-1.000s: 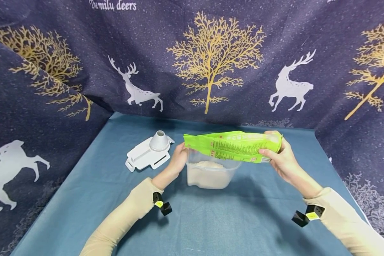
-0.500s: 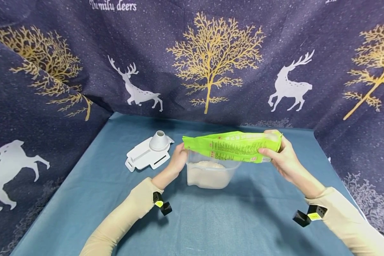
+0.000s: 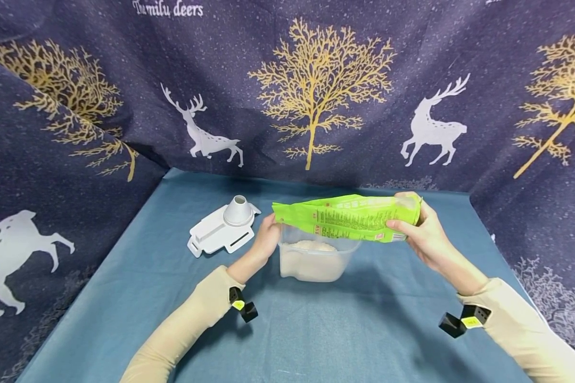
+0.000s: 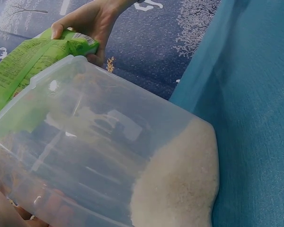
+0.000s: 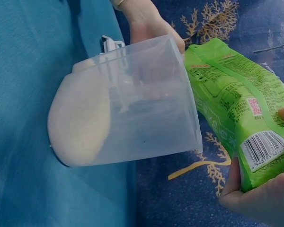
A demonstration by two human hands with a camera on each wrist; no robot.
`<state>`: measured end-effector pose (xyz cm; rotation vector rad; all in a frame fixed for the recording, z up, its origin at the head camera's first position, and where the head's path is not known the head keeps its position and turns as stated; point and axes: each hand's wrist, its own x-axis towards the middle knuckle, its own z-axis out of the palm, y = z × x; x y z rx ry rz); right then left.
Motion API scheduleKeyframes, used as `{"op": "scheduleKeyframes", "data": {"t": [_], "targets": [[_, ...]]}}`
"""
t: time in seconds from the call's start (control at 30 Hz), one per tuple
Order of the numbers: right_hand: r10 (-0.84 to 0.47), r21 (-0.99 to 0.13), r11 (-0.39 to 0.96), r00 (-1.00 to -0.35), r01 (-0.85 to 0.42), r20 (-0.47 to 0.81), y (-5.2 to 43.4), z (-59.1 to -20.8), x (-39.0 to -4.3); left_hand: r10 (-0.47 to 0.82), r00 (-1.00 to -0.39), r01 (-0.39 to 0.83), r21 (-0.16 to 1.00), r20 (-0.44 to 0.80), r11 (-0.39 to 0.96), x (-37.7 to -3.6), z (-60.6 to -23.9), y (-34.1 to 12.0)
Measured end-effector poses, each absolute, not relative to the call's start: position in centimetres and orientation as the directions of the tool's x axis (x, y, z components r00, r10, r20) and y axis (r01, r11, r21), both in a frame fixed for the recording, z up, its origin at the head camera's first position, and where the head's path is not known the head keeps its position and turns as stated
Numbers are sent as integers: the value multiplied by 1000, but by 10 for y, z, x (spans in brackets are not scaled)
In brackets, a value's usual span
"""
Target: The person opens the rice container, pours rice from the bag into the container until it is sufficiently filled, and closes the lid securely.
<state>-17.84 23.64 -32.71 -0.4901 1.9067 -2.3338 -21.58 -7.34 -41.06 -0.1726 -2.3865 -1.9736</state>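
Observation:
A clear plastic container [image 3: 313, 259] [image 4: 109, 156] [image 5: 132, 99] with white rice in its bottom stands on the teal cloth at mid-table. My left hand [image 3: 266, 238] grips its left wall. My right hand [image 3: 419, 230] [image 5: 265, 194] holds the bottom end of a green rice bag [image 3: 347, 217] [image 5: 241, 118] [image 4: 28, 56]. The bag lies nearly level over the container, its open end at the left above the rim. No grains can be seen falling.
A white lid with a round spout [image 3: 223, 229] lies left of the container on the teal tablecloth [image 3: 316, 330]. Dark deer-print curtains [image 3: 316, 80] close off the back and both sides. Small black tags hang at both sleeves.
The bag's right end has risen slightly with my right hand; the left hand and container have stayed put.

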Motion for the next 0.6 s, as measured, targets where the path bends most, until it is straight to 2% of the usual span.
{"op": "scheduleKeyframes", "data": {"t": [0.6], "targets": [[-263,-959,-237,-940,-156,218,240,-320,-178,93,-993,87,982,72,170,-215,-408,-73]]}}
